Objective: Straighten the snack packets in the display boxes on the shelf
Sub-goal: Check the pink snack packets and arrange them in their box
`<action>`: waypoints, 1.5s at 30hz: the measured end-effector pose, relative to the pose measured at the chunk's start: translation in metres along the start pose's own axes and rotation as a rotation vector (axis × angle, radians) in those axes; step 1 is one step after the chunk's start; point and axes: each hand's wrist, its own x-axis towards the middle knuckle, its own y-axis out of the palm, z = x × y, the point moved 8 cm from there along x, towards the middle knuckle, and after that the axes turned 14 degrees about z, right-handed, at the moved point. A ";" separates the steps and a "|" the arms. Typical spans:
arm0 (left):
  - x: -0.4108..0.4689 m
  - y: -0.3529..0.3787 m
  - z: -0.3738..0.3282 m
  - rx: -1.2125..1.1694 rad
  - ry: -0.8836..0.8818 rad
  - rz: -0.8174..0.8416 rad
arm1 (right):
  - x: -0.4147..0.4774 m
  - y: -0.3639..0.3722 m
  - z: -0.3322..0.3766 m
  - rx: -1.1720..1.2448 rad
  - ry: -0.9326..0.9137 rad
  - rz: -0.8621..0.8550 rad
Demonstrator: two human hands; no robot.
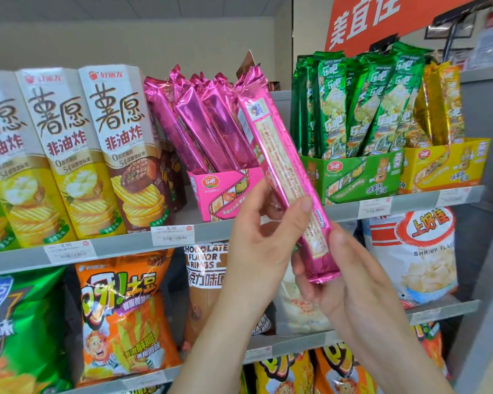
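A long pink foil snack packet (279, 155) is held tilted in front of the top shelf, its back label facing me. My left hand (265, 237) grips its lower middle between thumb and fingers. My right hand (342, 277) holds its bottom end from below and behind. Behind it, the pink display box (222, 191) holds several pink packets (199, 123) leaning left. To the right, a green display box (359, 174) carries several green packets (362, 103), some slanted. A yellow display box (444, 163) with gold packets (441, 103) stands at the far right.
Tall chip cartons (69, 149) fill the top shelf's left side. Price tags line the grey shelf edge (120, 245). Lower shelves hold an orange fries bag (123, 317), a green bag (20, 331) and a shrimp flakes bag (419, 251). A grey upright panel (484, 308) bounds the right.
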 end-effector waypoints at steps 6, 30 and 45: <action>-0.007 0.007 0.001 -0.003 -0.037 0.053 | 0.000 -0.011 0.005 -0.147 0.003 -0.056; -0.005 -0.003 -0.003 0.003 0.051 -0.029 | -0.011 -0.023 0.021 -0.302 -0.002 -0.138; -0.001 0.003 0.016 -0.170 -0.109 -0.025 | -0.026 -0.018 0.031 -0.681 -0.161 -0.382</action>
